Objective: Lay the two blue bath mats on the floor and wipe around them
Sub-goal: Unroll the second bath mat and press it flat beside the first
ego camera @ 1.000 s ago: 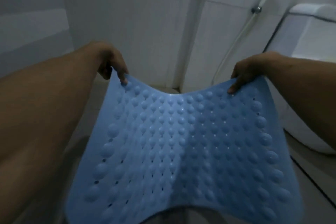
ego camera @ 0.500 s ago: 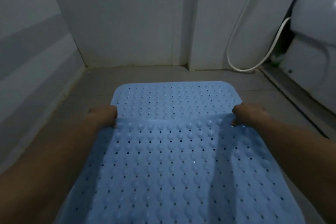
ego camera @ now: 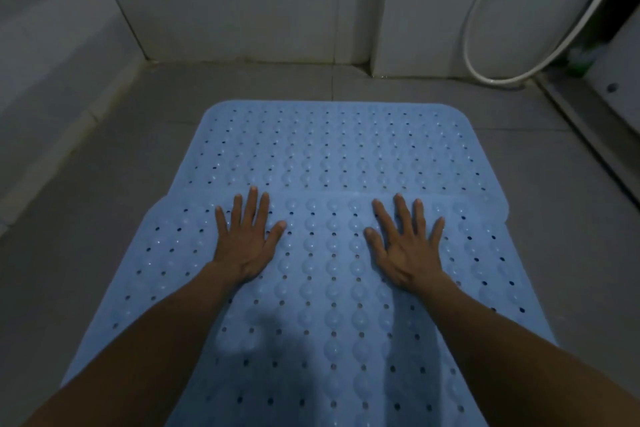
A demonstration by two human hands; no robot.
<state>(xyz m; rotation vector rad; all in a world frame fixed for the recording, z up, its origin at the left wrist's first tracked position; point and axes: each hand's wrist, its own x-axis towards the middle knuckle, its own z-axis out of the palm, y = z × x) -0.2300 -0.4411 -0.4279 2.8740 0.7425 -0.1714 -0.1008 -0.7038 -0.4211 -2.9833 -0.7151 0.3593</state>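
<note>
Two blue bath mats with bumps and small holes lie flat on the grey tiled floor. The far mat sits toward the back wall. The near mat lies in front of it, and its far edge overlaps the far mat's near edge. My left hand rests palm down on the near mat, left of centre, fingers spread. My right hand rests palm down on the same mat, right of centre, fingers spread. Neither hand holds anything.
A white shower hose loops down by the back right wall. The base of a white toilet stands at the right edge. Tiled walls close in the back and left. Bare floor runs along the left of the mats.
Both hands held the near mat up by its far corners, lowered it onto the floor overlapping the far mat, let go, and now lie flat on it.
</note>
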